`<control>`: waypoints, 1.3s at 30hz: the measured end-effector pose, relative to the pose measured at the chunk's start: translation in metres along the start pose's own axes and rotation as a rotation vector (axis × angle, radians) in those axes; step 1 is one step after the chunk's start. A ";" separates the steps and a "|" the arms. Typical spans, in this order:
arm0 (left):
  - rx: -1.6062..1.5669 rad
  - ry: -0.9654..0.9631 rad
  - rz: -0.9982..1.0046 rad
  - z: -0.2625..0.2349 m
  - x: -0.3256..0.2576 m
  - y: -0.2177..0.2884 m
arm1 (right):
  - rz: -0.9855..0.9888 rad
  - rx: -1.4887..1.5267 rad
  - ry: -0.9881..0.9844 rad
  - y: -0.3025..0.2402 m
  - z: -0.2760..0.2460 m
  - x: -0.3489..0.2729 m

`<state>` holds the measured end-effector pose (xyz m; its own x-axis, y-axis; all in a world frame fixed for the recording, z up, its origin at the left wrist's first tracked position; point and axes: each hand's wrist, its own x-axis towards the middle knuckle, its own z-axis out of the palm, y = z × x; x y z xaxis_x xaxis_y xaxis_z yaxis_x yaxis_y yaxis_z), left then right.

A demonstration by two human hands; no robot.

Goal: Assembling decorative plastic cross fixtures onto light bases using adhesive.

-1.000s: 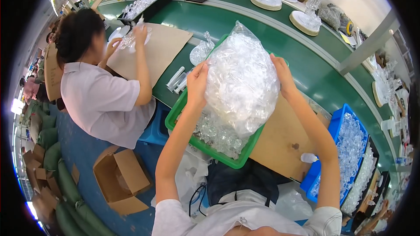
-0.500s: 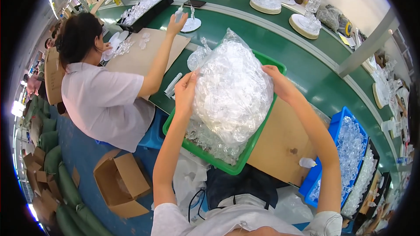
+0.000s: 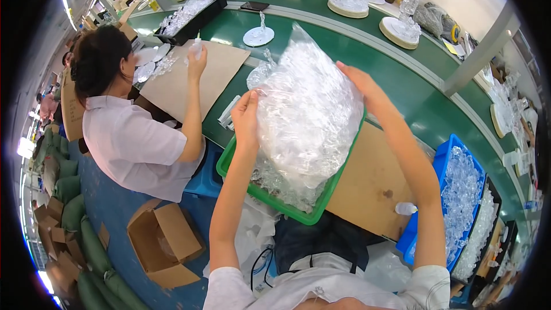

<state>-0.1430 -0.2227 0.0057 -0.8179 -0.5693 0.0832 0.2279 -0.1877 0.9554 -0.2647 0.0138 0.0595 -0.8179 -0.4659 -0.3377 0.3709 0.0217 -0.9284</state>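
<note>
Bag over the green bin hides its far edge, long axis running near to far, peak pointing away and slightly left. Left hand pinches the bag's left side; right hand meets its upper right edge, grip unclear.

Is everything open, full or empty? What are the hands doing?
Clear bag: bulging; can't tell if open
Left hand: pinching the bag
Right hand: at the bag's right edge
Green bin: holds clear pieces
Blue bin: heaped with clear pieces
Cardboard box: flaps open
Black tray: filled
</note>
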 end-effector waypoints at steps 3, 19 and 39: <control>-0.042 0.028 0.039 0.005 0.001 0.007 | -0.180 -0.287 0.019 -0.030 -0.001 -0.008; 0.618 -0.425 0.534 -0.018 -0.069 0.034 | -0.154 -0.496 0.012 -0.002 -0.006 0.029; 0.724 -0.337 0.863 0.079 -0.069 0.040 | -0.541 -0.516 0.094 -0.003 -0.001 0.115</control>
<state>-0.1190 -0.1280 0.0602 -0.6627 -0.0246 0.7484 0.5100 0.7170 0.4752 -0.3605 -0.0388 0.0236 -0.8700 -0.4524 0.1958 -0.3274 0.2332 -0.9157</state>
